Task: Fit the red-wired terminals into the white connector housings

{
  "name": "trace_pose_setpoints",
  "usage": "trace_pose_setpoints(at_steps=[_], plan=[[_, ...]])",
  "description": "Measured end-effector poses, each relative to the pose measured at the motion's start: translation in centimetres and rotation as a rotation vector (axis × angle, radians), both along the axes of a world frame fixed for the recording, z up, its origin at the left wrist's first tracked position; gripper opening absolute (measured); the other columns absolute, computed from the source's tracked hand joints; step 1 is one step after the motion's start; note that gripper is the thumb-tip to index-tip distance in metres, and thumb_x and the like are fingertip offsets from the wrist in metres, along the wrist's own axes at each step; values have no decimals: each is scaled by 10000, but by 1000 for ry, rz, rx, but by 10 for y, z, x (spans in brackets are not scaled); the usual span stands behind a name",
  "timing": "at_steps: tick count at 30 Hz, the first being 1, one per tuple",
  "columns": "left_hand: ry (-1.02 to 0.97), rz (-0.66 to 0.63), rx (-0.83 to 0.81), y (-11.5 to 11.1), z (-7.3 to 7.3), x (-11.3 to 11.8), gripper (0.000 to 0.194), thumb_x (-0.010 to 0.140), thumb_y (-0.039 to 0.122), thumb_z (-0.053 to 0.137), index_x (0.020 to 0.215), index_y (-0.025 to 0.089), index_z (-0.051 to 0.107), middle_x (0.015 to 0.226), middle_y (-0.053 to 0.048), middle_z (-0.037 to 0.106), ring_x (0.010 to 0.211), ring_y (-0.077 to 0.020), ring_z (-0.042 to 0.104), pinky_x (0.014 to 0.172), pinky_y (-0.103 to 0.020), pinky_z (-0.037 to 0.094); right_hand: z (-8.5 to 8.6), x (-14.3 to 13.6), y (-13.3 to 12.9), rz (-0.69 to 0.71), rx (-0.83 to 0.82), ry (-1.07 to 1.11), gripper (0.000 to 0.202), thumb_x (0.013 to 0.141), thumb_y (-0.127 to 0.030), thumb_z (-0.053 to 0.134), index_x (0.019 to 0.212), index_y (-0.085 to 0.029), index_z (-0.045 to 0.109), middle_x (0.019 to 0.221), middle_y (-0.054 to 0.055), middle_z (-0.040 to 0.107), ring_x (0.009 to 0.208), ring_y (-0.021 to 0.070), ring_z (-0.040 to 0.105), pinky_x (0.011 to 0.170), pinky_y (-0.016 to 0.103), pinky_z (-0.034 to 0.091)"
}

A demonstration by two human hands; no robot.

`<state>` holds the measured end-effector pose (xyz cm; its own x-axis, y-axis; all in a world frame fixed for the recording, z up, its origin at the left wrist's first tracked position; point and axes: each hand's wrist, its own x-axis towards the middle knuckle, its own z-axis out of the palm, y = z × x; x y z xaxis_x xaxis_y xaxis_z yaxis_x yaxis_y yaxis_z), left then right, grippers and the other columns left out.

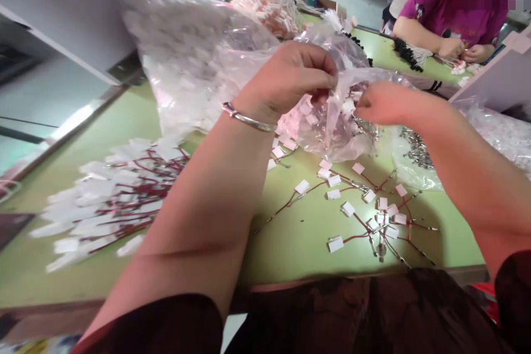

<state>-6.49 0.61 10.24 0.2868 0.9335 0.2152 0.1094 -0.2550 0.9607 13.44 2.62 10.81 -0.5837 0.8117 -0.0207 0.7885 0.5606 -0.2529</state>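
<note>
My left hand [296, 77], with a bracelet on its wrist, pinches the edge of a clear plastic bag [344, 141]. Inside the bag are short red wires with white connectors. At the bag's mouth is my right hand [384, 104], its fingers reaching in among the wires; they are partly hidden and blurred, so I cannot make out their grip. Loose red wires with white connectors [335, 244] and metal ends lie scattered on the green table [286, 249] below my hands. A pile of red wires with white sleeves [120, 193] lies left of my left forearm.
A large clear bag of white pieces [186, 50] stands behind my left arm. Under my right forearm is a bag of small metal parts [417, 149]. A bundle of pale wires [265, 3] lies at the back. Across the table, a person in purple [448, 5] handles wires.
</note>
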Motion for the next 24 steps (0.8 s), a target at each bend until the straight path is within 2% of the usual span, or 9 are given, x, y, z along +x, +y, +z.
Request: trace_pose_setpoints(at_steps=[3, 5, 7, 10, 12, 15, 18, 21, 24], plan=[[14, 112, 21, 5, -5, 2, 93, 690, 83, 549, 657, 153, 600, 474, 25, 506, 491, -99, 526, 507, -220, 424, 7, 39, -65, 39, -138, -47, 240, 861, -307, 490, 921, -208, 700, 818, 8, 672, 768, 160, 608, 770, 330, 455], [8, 160, 28, 8, -10, 3, 89, 697, 104, 549, 674, 163, 611, 462, 25, 497, 484, -104, 519, 498, -224, 425, -10, 58, -101, 2, -192, -144, 209, 840, -298, 542, 929, -199, 703, 849, 51, 668, 755, 181, 596, 730, 341, 457], [35, 161, 19, 10, -13, 6, 75, 696, 110, 558, 692, 154, 618, 467, 23, 492, 479, -102, 510, 496, -225, 420, -37, 68, -123, 44, -196, -188, 207, 792, -262, 629, 971, -175, 687, 952, 97, 642, 870, 222, 581, 759, 342, 453], [145, 108, 9, 9, -9, 14, 52, 688, 100, 578, 702, 127, 621, 495, 16, 496, 490, -97, 506, 520, -230, 414, -71, 68, -129, 13, -104, -180, 174, 878, -160, 502, 897, -147, 675, 922, 111, 608, 913, 224, 545, 806, 331, 431], [251, 56, 7, 6, 0, 21, 28, 681, 101, 598, 691, 119, 616, 511, 9, 500, 505, -100, 507, 536, -234, 407, -82, 63, -126, 45, -86, -178, 202, 901, -151, 470, 866, -143, 669, 898, 107, 601, 907, 221, 533, 825, 332, 417], [395, 23, 37, -7, 16, 26, 45, 676, 148, 646, 686, 140, 604, 536, 7, 506, 547, -120, 520, 558, -234, 397, -87, 55, -121, 137, -88, -164, 181, 910, -180, 486, 870, -138, 657, 906, 106, 598, 893, 212, 525, 822, 324, 408], [552, 148, 150, -41, 20, 15, 154, 707, 274, 671, 645, 171, 575, 528, 3, 480, 612, -155, 529, 589, -242, 386, -86, 47, -121, 213, -70, -139, 183, 904, -150, 473, 838, -136, 643, 912, 107, 600, 908, 207, 529, 826, 313, 403], [878, 294, 152, -92, -1, -6, 379, 814, 425, 553, 526, 186, 500, 466, -15, 412, 585, -180, 513, 582, -274, 374, -81, 38, -122, 117, -106, -119, 210, 918, -231, 461, 848, -143, 638, 896, 105, 614, 858, 206, 563, 761, 307, 428], [1203, 126, 0, -133, -41, -18, 417, 776, 566, 560, 665, 165, 585, 627, -67, 570, 590, -196, 534, 568, -296, 397, -77, 22, -126, 7, -85, -176, 385, 873, -493, 511, 923, -136, 647, 925, 140, 632, 841, 251, 588, 698, 340, 450]])
